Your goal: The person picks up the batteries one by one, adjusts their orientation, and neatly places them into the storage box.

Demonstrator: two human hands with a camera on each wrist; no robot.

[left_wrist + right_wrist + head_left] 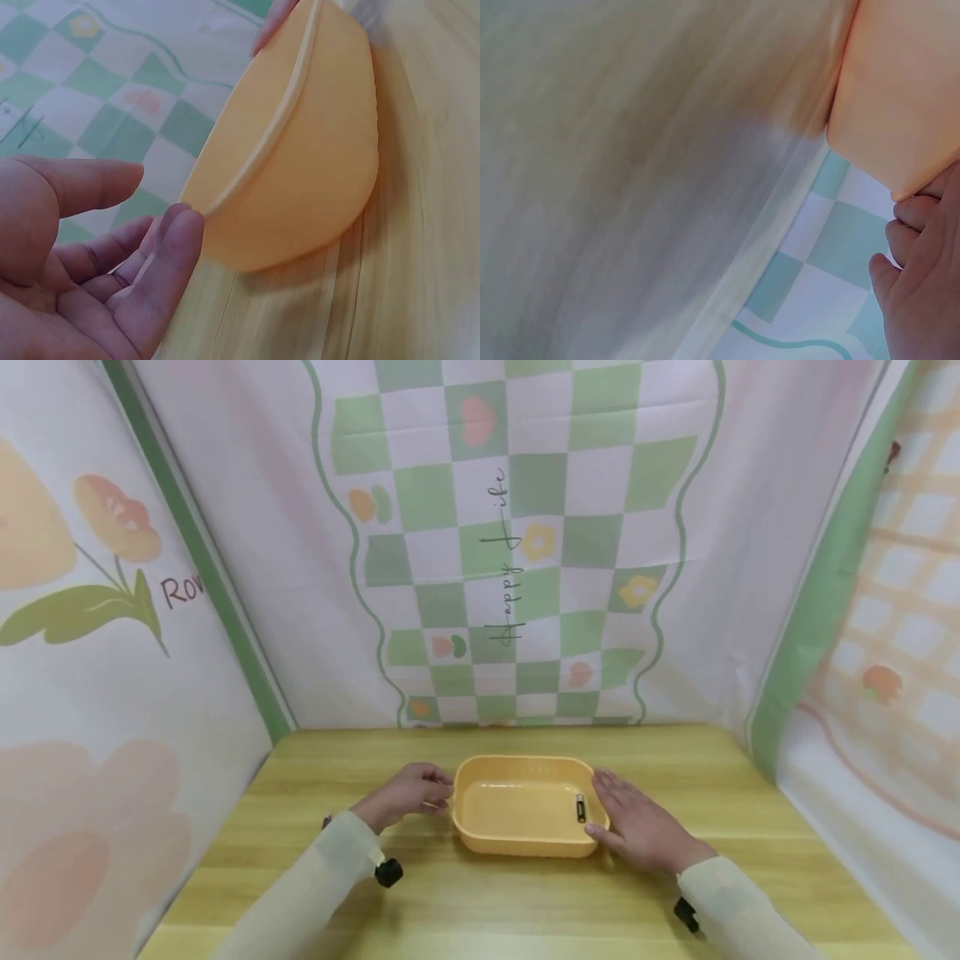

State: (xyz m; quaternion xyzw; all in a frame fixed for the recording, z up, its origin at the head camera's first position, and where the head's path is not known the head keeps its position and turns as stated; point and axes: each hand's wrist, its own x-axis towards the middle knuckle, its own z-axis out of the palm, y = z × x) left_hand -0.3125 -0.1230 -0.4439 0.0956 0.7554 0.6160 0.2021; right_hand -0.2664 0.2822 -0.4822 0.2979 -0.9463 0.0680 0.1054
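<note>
The yellow tray (510, 814) sits upright on the wooden desk (510, 906), its long sides towards 12 and 6 o'clock. Inside it, over at 3 o'clock, lies a small black item (581, 808), too small to make out fully, its length running roughly from 12 to 6. At the tray's 9 o'clock end is the left hand (405, 795), fingers loosely bent and thumb well apart from them, with nothing gripped; its fingertips come right up to the rim, though whether they touch cannot be told. At 3 o'clock the right hand (643, 828) is spread, fingers fairly straight against the tray's end and thumb at the rim towards 4 o'clock; it rests on the tray without closing round it. Pale sleeves (303, 889) reach in from 7 and 5 o'clock, a black block (388, 872) at the left wrist and another at the right. Beyond the desk, at 12 o'clock, hangs a green-and-white checked cloth (480, 552) lettered "Happy Life".
</note>
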